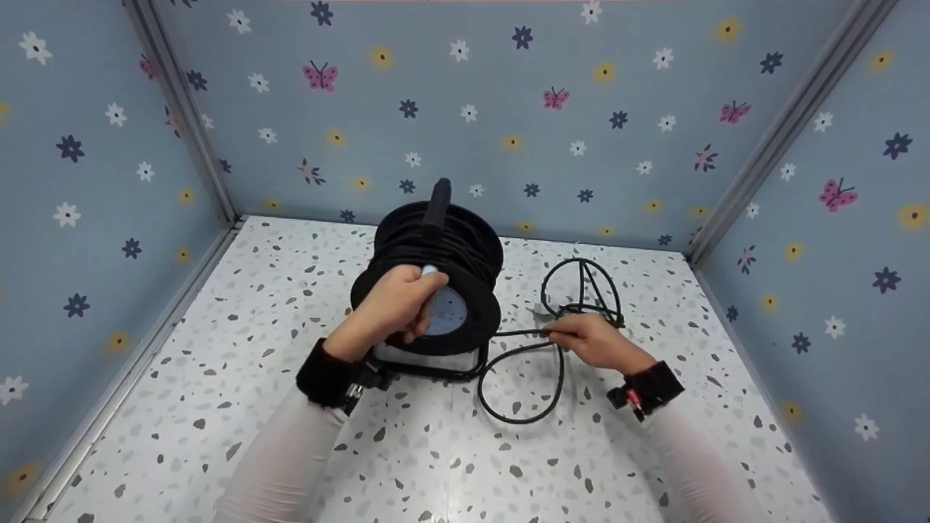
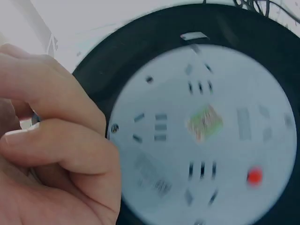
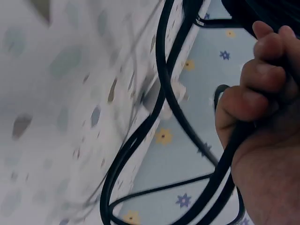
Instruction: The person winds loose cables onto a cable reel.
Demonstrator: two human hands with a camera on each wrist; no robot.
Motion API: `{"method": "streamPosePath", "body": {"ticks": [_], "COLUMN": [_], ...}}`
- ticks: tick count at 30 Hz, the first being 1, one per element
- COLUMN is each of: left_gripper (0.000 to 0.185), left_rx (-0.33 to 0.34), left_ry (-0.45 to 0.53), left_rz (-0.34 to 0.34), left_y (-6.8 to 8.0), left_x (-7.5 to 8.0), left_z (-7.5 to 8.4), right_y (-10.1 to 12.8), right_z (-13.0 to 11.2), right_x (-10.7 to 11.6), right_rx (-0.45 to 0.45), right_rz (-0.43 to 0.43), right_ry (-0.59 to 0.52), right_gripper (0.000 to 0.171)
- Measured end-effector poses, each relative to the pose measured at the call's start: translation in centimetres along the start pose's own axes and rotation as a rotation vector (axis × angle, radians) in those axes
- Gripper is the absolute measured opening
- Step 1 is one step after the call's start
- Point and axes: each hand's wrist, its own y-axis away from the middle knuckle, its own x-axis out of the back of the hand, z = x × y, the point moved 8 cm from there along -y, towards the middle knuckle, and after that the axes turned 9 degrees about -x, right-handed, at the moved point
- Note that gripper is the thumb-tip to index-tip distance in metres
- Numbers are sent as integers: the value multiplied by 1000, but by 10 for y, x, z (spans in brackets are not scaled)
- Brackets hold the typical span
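Observation:
A black cable reel (image 1: 484, 309) stands on a low tubular frame, with dark cable wound round its drum. Its front face carries a pale disc (image 2: 225, 154) with several sockets and a red button (image 2: 254, 176). My left hand (image 1: 392, 301) curls round a light blue crank knob (image 1: 429, 269) at the upper part of that face. To the right of the reel, my right hand (image 1: 592, 340) grips the black cable (image 1: 519, 333), which runs from the reel into its fingers. Loose loops of cable (image 3: 112, 183) hang around this hand in the right wrist view.
The reel's black carrying handle (image 1: 438, 203) rises behind my left hand. A whitish plug (image 3: 164, 96) lies by the loose coils to the right. Speckled white tabletop (image 1: 450, 465) spreads beneath everything, with flowered blue panels (image 1: 479, 80) at the back and both sides.

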Motion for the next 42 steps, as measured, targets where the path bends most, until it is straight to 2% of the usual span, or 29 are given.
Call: {"method": "streamPosePath", "body": {"ticks": [3,7,11,14,16,19,21,27,31,33,35,37,40,42], "left_gripper": [59,61,58,58,60,61,61,58,61,63,64,64,67,68], "left_rx": [-17,-35,-6,40,72,105,109,111,107,94,84,72,70,72], "left_ry": [-4,-51,-119,-178,-222,-266,-265,-241,-250,-266,-279,-291,-300,-301], "left_rz": [-50,-114,-126,-135,-145,-147,-138,-141,-156,-167,-173,-171,-168,-166], "left_y": [-6,-11,-14,-13,-12,-10,-10,-12,-13,-13,-13,-13,-13,-13], "left_x": [-24,-55,-75,-84,-88,-90,-90,-92,-95,-97,-98,-98,-98,-97], "left_z": [6,1,-17,-30,-38,-45,-46,-43,-46,-48,-50,-51,-52,-52], "right_y": [-9,-20,-22,-14,-5,6,12,22,28,32,35,37,39,42], "right_z": [-11,-32,-41,-30,-18,0,9,33,50,61,69,70,64,59], "right_x": [-5,-10,-3,12,22,32,39,55,65,68,66,64,63,65], "right_rx": [53,111,123,98,73,39,17,-126,-257,-324,-339,-303,-169,-95], "right_rz": [26,99,190,278,325,330,334,310,258,219,142,50,-119,-212], "right_ry": [50,197,364,432,440,403,370,251,76,-84,-317,-604,-1017,-1177], "right_gripper": [23,17,11,7,6,6,8,18,18,19,23,27,29,28]}}
